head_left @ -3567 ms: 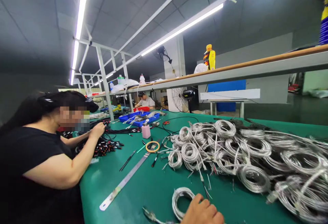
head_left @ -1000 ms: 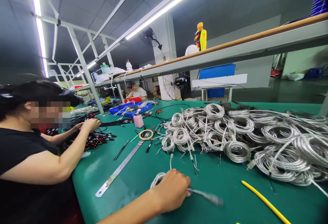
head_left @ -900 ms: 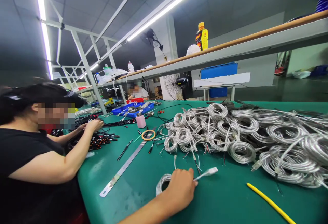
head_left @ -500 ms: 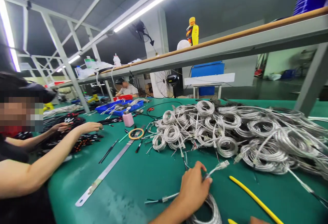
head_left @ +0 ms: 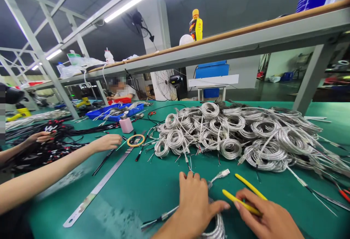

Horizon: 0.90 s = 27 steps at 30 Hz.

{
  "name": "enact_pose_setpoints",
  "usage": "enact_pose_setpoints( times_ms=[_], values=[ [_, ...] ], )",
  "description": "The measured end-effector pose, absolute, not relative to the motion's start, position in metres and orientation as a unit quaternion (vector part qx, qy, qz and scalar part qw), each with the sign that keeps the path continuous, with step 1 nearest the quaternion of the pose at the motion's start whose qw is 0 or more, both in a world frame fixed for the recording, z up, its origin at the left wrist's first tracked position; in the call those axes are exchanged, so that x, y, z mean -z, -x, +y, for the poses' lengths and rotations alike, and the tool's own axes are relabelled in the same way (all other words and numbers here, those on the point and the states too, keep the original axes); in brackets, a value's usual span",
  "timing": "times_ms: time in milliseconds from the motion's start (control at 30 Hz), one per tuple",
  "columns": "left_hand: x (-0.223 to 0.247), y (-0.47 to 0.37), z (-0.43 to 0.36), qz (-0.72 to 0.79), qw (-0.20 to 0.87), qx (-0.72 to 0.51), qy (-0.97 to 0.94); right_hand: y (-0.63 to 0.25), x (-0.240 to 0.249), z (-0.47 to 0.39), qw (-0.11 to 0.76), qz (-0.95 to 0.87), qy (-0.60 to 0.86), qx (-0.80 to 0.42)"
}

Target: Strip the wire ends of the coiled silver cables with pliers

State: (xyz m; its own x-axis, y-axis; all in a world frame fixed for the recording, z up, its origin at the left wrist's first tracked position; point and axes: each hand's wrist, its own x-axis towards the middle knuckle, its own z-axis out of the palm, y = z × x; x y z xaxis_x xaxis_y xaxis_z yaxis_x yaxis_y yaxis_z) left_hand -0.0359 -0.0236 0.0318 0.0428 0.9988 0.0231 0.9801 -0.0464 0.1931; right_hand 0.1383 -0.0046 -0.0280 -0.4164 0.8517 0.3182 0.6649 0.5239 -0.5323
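My left hand (head_left: 193,202) rests over a coil of clear-jacketed silver cable (head_left: 218,228), its fingers stretched forward and its thumb spread to the right. Past its fingers pokes the cable's white USB plug (head_left: 224,173); the stripped wire end (head_left: 151,222) lies left of the wrist. In my right hand (head_left: 269,215), thumb and fingers are closed on one of two long yellow handles (head_left: 236,199). They look like parts of one tool, whose head is hidden under the hand. Beyond both hands lies a pile of similar coiled cables (head_left: 210,133).
A steel ruler (head_left: 101,184), a tape ring (head_left: 136,140) and a pink bottle (head_left: 126,124) lie left of the pile. A co-worker's arm (head_left: 68,159) reaches in from the left, near black cables (head_left: 49,140). A shelf (head_left: 218,44) crosses above the table; red-handled scissors (head_left: 345,195) lie far right.
My right hand has come in from the bottom edge and taken hold of a yellow handle. My left hand has let go of the USB end and spread its thumb. The co-worker's hand has reached towards the tape ring.
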Motion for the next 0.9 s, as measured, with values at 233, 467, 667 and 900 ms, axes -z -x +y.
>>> enact_pose_setpoints(
  times_ms=[233, 467, 667, 900],
  values=[
    [-0.028, 0.041, -0.022, 0.676, 0.17, -0.073, -0.713, -0.128, 0.031, 0.015, 0.367, -0.79, 0.479, -0.113],
    [-0.022, 0.013, -0.019, 0.654, 0.082, 0.023, -0.751, -0.131, 0.034, 0.016, 0.414, -0.751, 0.48, -0.183],
    [-0.016, 0.019, -0.013, 0.681, 0.068, -0.073, -0.726, -0.136, 0.03, 0.018, 0.51, -0.679, 0.478, -0.225],
    [0.005, 0.04, 0.003, 0.643, 0.281, -0.282, -0.654, -0.124, 0.026, 0.002, 0.45, -0.747, 0.409, -0.27]
  ],
)
